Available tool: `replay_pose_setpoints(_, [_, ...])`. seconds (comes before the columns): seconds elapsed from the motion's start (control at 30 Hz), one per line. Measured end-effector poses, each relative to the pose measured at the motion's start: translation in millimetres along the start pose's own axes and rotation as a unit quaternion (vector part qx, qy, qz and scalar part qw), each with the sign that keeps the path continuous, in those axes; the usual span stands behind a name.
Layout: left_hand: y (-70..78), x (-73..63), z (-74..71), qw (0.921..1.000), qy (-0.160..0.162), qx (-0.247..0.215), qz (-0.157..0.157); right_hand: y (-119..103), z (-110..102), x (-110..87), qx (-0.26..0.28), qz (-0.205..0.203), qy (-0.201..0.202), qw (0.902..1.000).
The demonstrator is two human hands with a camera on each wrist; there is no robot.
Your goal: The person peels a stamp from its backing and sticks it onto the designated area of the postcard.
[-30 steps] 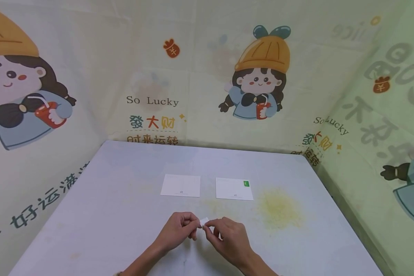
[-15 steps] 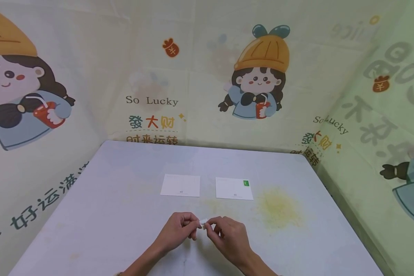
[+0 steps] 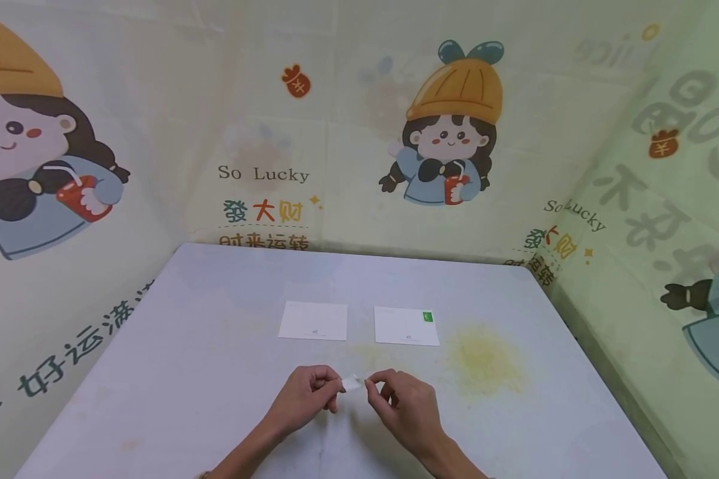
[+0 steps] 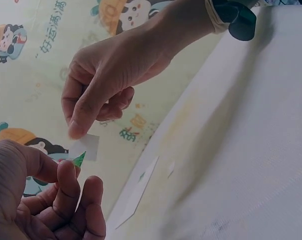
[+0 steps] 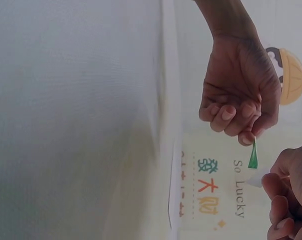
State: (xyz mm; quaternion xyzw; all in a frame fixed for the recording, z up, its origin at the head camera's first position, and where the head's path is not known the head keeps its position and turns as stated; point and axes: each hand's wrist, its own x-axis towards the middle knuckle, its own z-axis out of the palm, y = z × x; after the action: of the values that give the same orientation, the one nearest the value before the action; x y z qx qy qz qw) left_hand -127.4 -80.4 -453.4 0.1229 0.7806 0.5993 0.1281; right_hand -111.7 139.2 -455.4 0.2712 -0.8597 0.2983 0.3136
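Note:
My left hand [image 3: 305,396] pinches a small green stamp [image 4: 79,160] between thumb and index finger, above the white table. Facing it, my right hand [image 3: 409,407] pinches a small, thin whitish piece of paper [image 4: 92,146], which looks like stamp backing. In the right wrist view the green stamp [image 5: 253,156] hangs from the left fingertips, close to the white paper [image 5: 256,180]. Whether the two still touch, I cannot tell. Beyond the hands lie two white postcards: a left one [image 3: 313,322] without a stamp and a right one [image 3: 404,327] with a green stamp [image 3: 428,317] in its top right corner.
The white table [image 3: 174,372] has a yellowish stain [image 3: 486,360] to the right of the cards. Printed cloth [image 3: 347,133] with cartoon figures and lettering hangs around the back and sides.
My hands have drawn slightly apart, the right moving rightward and the left a little leftward. More of the small whitish piece now shows between the fingertips. The postcards have stayed in place.

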Motion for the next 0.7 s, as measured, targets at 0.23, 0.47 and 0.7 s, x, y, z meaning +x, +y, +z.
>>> replay_pose_setpoints(0.23, [-1.4,0.5,-3.1,0.9998,0.018,-0.002,-0.005,3.9,-1.9,-1.6,-0.017,0.029,-0.011,0.9994])
replay_pose_setpoints(0.47, [-0.8,1.2,-4.1,0.9994,0.025,-0.024,-0.003,3.3,-2.5,-1.4,-0.011,0.04,-0.022,0.9989])
replay_pose_setpoints(0.7, [-1.5,2.0,-2.3,0.9983,0.013,-0.054,-0.021,1.9,-1.7,0.4,0.029,-0.062,-0.013,0.9976])
